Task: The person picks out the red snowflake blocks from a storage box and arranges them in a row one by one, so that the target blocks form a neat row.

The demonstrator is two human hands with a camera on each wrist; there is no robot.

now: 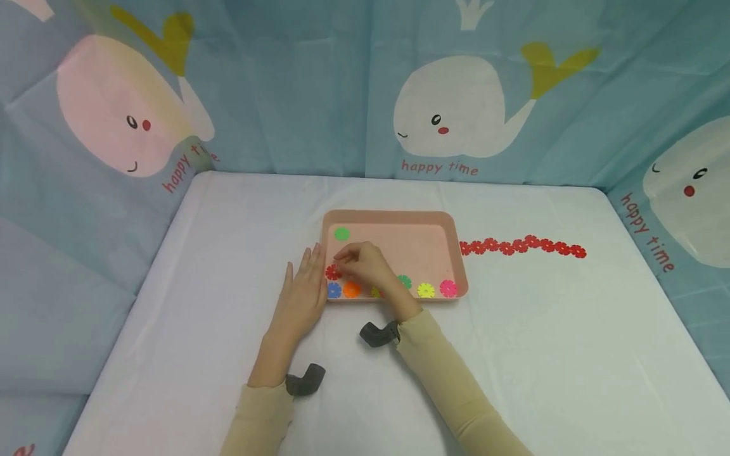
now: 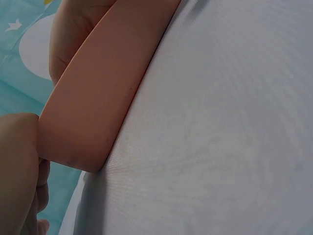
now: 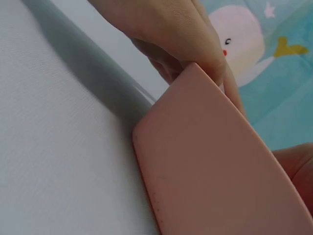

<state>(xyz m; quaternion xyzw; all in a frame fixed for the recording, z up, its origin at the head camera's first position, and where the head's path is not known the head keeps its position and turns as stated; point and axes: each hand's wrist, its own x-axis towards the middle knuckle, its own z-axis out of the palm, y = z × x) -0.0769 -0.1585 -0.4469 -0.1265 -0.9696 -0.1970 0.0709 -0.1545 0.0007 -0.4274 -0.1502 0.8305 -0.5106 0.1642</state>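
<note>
A shallow pink tray (image 1: 393, 217) lies on the white-covered table. My left hand (image 1: 300, 294) rests along its left side with the fingers straight; in the left wrist view the hand meets the tray's outer wall (image 2: 98, 93). Over the tray's left part, my right hand (image 1: 367, 266) has thumb and fingers bent together at a red notched disc (image 1: 332, 273), pinching its edge. Blue (image 1: 334, 291), orange (image 1: 352, 289), yellow (image 1: 426, 290) and pink (image 1: 448, 289) notched discs line the near wall. The right wrist view shows the tray wall (image 3: 210, 152) hiding the fingertips.
A light green disc (image 1: 342, 234) lies in the tray's far left corner. Right of the tray, a wavy row of several red notched discs (image 1: 519, 246) stretches across the table. Dark wrist mounts (image 1: 306, 380) sit on both forearms. A blue whale-print cloth (image 1: 296, 95) surrounds the table.
</note>
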